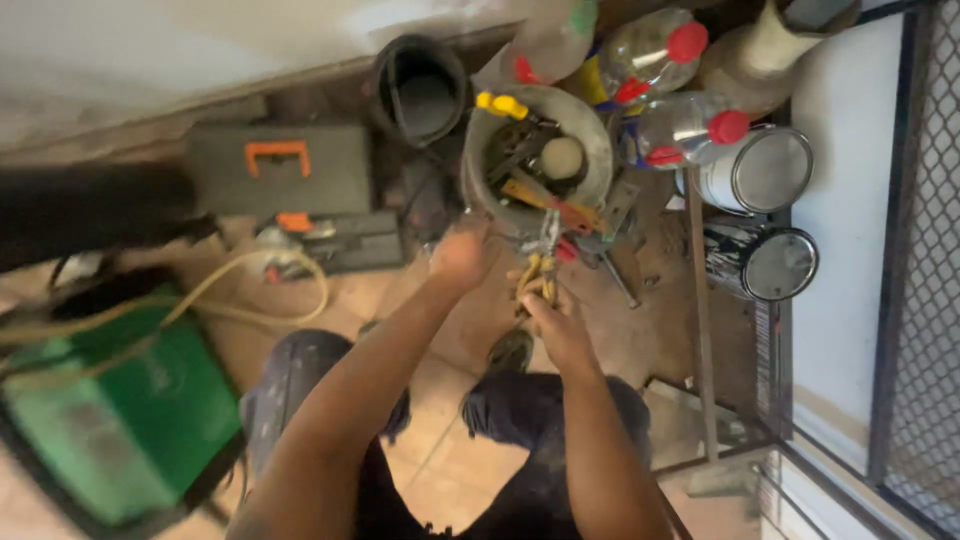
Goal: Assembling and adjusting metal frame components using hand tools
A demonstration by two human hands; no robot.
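My right hand (557, 325) grips the yellow handles of a pair of pliers (541, 262), whose jaws point up toward a grey bucket (598, 130) full of tools. My left hand (459, 257) is blurred, fingers curled, at the bucket's near rim; whether it holds anything cannot be told. Inside the bucket lie a yellow-handled tool (502, 104), a pale round knob (562, 157) and several metal tools. Both forearms reach out over my knees in dark trousers.
A black pipe end (420, 92) stands left of the bucket. Clear bottles with red caps (690, 125) and two paint cans (765, 172) sit right. A dark toolbox with orange handle (278, 168), a green machine (120, 420), a hose (240, 275) and a metal frame (700, 330) surround me.
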